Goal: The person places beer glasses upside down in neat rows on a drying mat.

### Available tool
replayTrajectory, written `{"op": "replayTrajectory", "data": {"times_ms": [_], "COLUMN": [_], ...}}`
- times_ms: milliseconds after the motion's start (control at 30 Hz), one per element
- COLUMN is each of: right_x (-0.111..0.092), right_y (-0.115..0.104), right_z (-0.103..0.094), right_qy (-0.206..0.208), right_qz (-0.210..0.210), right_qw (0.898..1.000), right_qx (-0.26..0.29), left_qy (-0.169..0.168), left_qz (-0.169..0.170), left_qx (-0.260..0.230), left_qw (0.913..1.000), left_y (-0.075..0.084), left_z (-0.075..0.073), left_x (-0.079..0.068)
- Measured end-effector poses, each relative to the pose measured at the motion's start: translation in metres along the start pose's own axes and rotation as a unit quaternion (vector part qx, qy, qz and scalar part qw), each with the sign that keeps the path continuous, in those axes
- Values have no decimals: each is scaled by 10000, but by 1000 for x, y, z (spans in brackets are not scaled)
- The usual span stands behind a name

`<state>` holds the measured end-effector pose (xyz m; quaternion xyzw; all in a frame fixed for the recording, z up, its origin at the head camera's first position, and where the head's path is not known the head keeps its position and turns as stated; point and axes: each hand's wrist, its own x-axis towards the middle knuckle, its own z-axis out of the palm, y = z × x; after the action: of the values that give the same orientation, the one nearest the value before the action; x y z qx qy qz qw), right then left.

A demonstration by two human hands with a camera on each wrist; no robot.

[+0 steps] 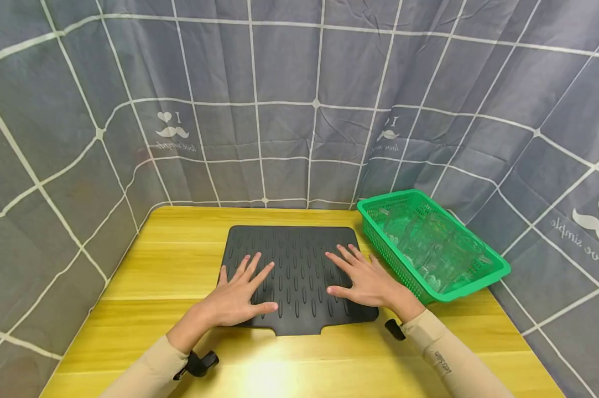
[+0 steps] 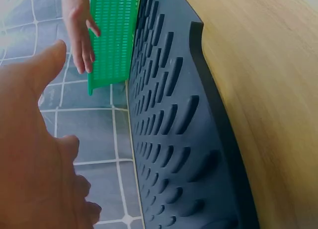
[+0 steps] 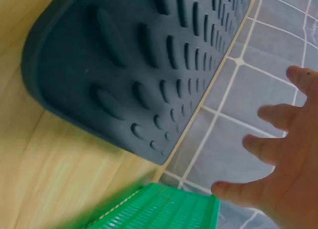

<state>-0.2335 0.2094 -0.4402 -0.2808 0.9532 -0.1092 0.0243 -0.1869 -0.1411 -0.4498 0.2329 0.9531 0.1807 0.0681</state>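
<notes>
A dark grey drying mat point(image 1: 294, 276) with raised oval ridges lies on the wooden table. Over its left side my left hand point(image 1: 237, 298) hovers, fingers spread, holding nothing. My right hand point(image 1: 364, 279) is spread over the mat's right side, also holding nothing. In the left wrist view a gap shows between the left hand point(image 2: 39, 139) and the mat point(image 2: 174, 114). The right wrist view likewise has the right hand point(image 3: 288, 154) raised off the mat. To the right stands a green plastic basket point(image 1: 394, 254) with several clear glass vessels point(image 1: 433, 243) in it.
The yellow wood-grain table point(image 1: 170, 265) extends around the mat. A grey curtain point(image 1: 219, 127) with white grid lines encloses the back and both sides. The basket's long side is close to the right hand. Dark straps point(image 1: 199, 365) sit at the wrists.
</notes>
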Motion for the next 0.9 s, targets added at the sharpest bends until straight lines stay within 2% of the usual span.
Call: {"op": "replayTrajectory", "data": {"times_ms": [133, 300, 567, 767, 900], "right_x": [4, 9, 11, 12, 14], "right_y": [-1, 4, 15, 21, 27], "right_z": [-7, -15, -24, -29, -34], "right_qy": [294, 586, 733, 903, 1047], "right_qz": [-140, -123, 10, 56, 58], "right_qw": [9995, 9978, 9953, 9921, 9888], "right_qx": [44, 299, 639, 864, 1065], "left_qy": [206, 473, 731, 858, 708], "left_qz": [2, -42, -431, -368, -407], "left_qx": [-166, -494, -618, -220, -64], "left_qw": [9996, 9977, 9945, 9954, 9966], "left_y": [-3, -7, -20, -30, -37], "left_z": [1, 2, 8, 14, 17], "left_x": [0, 1, 1, 0, -2]}}
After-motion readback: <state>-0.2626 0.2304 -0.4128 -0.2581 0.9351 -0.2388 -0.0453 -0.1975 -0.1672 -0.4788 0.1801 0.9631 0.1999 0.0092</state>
